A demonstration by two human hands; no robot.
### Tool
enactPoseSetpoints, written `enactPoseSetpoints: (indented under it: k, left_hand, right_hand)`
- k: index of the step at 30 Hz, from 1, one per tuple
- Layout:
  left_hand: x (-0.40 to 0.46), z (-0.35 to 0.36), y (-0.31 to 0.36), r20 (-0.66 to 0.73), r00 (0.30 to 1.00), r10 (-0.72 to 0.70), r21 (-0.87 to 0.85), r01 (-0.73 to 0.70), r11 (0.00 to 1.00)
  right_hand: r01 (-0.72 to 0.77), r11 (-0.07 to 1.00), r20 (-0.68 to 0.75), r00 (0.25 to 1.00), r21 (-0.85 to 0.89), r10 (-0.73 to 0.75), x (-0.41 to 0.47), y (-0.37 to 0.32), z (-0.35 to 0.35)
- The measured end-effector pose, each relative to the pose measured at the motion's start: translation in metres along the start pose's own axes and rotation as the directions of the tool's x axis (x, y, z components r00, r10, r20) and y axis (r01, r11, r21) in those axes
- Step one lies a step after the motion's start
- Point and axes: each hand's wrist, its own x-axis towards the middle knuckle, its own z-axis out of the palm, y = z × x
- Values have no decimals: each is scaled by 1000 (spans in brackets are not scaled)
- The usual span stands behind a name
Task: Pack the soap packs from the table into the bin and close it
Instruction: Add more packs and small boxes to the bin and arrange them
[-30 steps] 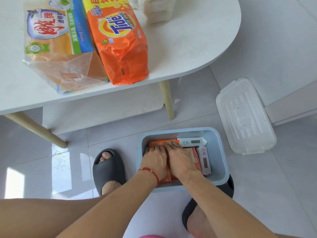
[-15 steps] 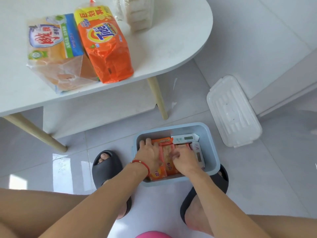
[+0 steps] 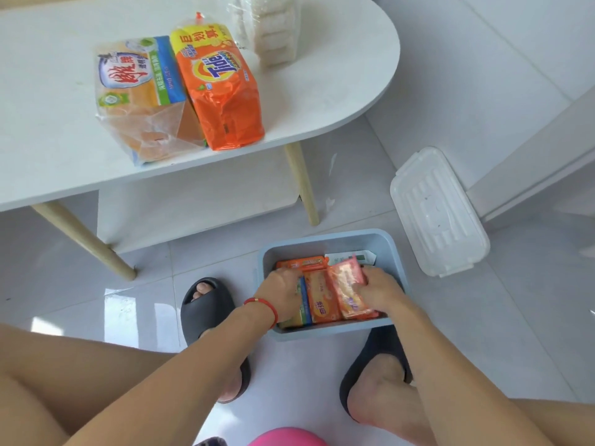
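A light blue bin [image 3: 326,239] stands on the floor between my feet, holding several orange soap packs. My left hand [image 3: 281,292] is inside at the bin's left, fingers curled down onto the packs there. My right hand [image 3: 381,292] grips a pink-orange soap pack [image 3: 346,289], tilted up on edge beside an orange pack [image 3: 322,296]. On the white table [image 3: 322,91] lie an orange Tide pack [image 3: 219,88], a yellow-and-blue pack in clear wrap [image 3: 141,98] and a white wrapped stack [image 3: 267,30]. The clear lid [image 3: 438,214] lies on the floor right of the bin.
Wooden table legs [image 3: 302,185] rise behind the bin. My feet in dark slides [image 3: 206,304] flank it. A white wall base [image 3: 531,175] runs behind the lid. A pink object [image 3: 286,437] shows at the bottom edge.
Both hands went from pressing flat on the packs to separate spots. The right hand has lifted a pink-orange pack up on edge. The view shifted, showing more of the table.
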Motion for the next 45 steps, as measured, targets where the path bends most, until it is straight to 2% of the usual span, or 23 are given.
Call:
enactPoseSetpoints:
  k: [2, 3, 6, 11, 15, 21, 23, 25, 28, 30, 32, 33, 37, 42, 45]
  left_hand:
    - [-1, 16, -3, 70, 998, 7, 112, -15, 994]
    - [0, 23, -3, 85, 996, 23, 138, -35, 990]
    - [4, 36, -4, 141, 986, 84, 173, -108, 979]
    - [10, 50, -6, 281, 959, 28, 317, -120, 941]
    - [13, 52, -9, 314, 949, 5, 299, -104, 948]
    - [11, 44, -5, 356, 934, -10, 282, -97, 954]
    - [6, 34, 0, 305, 952, 17, 199, -81, 977]
    - [-4, 19, 3, 129, 992, 15, 78, -25, 997]
    - [-18, -5, -4, -148, 988, -39, -69, 29, 997]
    - [-27, -15, -13, -252, 968, -25, -111, -4, 994]
    - [-37, -18, -24, -333, 942, -30, -144, -20, 989]
    - [-39, -17, -31, -367, 929, -45, -154, -13, 988]
    - [-51, -8, -50, -402, 903, -149, -199, 72, 977]
    - [-59, 1, -58, -327, 928, -181, -231, 107, 967]
    - [-58, 0, -53, -319, 923, -217, -280, 127, 952]
  right_hand:
    - [-107, 980, -59, 993, -168, 98, 3, 3, 1]
    - [-128, 962, -120, 988, -239, 102, 2, -2, 4]
    - [-112, 925, -278, 961, -363, 7, -2, -17, 21]
    - [-53, 897, -181, 983, -439, -31, -2, -15, 41]
    - [-10, 890, -168, 983, -456, -75, 4, -13, 44]
    - [-25, 926, -198, 979, -376, -54, 2, -15, 43]
    - [-37, 925, -266, 961, -378, -71, 0, -15, 41]
    - [17, 889, -304, 936, -457, -174, -2, -21, 41]
    - [281, 803, -183, 884, -525, -429, -1, -36, 47]
    - [449, 703, -71, 814, -552, -576, 1, -50, 51]
    - [518, 630, -19, 763, -579, -646, -2, -60, 59]
    - [511, 630, -26, 765, -585, -644, -4, -60, 64]
    - [338, 794, -138, 876, -506, -462, -12, -51, 75]
    - [340, 820, -135, 887, -460, -443, -10, -63, 75]
    - [232, 858, -141, 934, -458, -328, -9, -72, 75]
